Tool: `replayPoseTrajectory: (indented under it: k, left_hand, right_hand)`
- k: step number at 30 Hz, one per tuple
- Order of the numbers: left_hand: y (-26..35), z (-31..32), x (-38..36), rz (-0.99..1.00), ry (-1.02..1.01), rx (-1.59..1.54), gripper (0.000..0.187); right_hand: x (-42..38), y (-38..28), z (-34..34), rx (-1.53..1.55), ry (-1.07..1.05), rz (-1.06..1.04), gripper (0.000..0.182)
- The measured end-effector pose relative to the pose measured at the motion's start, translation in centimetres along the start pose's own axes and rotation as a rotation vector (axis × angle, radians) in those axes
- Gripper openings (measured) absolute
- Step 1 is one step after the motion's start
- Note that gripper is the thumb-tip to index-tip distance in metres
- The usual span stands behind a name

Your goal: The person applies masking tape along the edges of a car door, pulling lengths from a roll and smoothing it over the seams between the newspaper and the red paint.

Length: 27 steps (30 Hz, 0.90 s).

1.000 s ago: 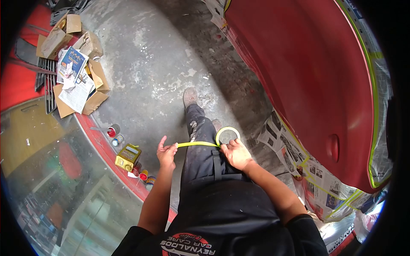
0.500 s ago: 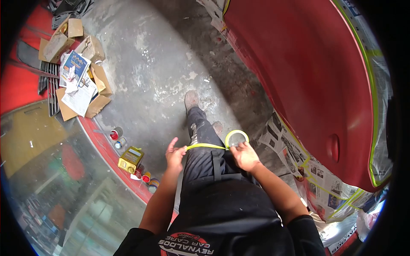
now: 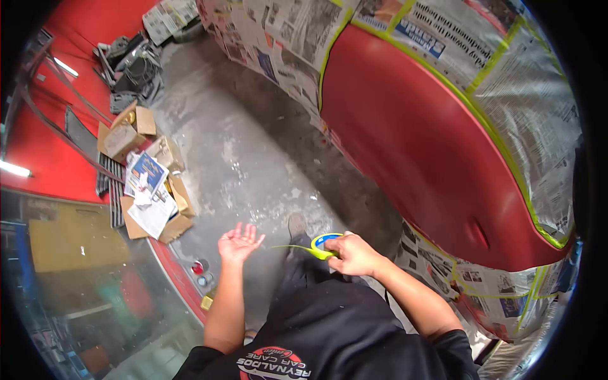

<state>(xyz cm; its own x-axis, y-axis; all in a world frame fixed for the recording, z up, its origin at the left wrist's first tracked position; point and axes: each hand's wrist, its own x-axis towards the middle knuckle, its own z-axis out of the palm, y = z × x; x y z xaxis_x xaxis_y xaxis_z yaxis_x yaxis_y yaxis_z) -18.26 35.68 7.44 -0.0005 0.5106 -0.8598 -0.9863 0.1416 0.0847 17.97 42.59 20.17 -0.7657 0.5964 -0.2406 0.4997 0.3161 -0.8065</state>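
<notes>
My right hand [image 3: 354,254] grips a roll of yellow-green tape [image 3: 321,251] with blue inside its ring. A loose strip of the tape [image 3: 291,246] reaches left from the roll toward my left hand [image 3: 239,244]. That hand is palm up with its fingers spread, and the strip's end stops short of it. Right of both hands is a red car panel [image 3: 424,152], edged with the same tape and bordered by newspaper masking [image 3: 297,31] and plastic sheeting.
Open cardboard boxes [image 3: 178,212] with papers stand at the left on the concrete floor [image 3: 215,120]. Cans [image 3: 204,278] sit beside a red car with a large window [image 3: 95,278]. Dark parts [image 3: 136,69] lie at the upper left.
My left hand has let go of the strip and opened. The roll has turned, showing its blue inside. My view has swung, bringing more newspaper masking and the dark parts into sight.
</notes>
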Motion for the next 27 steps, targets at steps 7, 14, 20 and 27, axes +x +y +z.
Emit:
replayPoseTrajectory:
  k: [7, 14, 20, 27]
  left_hand:
    - [-3.9, 15.5, -6.5, 0.592, -0.749, 1.477, 0.063]
    - [-9.9, 23.9, -3.5, 0.981, -1.046, 1.891, 0.034]
    - [-8.9, 28.7, -2.4, 0.98, -1.15, 2.02, 0.02]
    - [-7.7, 29.6, 4.3, 1.283, -1.091, 2.258, 0.018]
  right_hand:
    - [1.0, -1.4, -7.4, -0.02, 0.167, -0.133, 0.019]
    - [1.8, -3.9, -13.9, -0.044, 0.267, -0.05, 0.037]
    - [3.3, -2.8, -15.2, -0.041, 0.357, 0.137, 0.035]
    - [6.8, -4.5, -12.7, 0.017, 0.549, 0.366, 0.03]
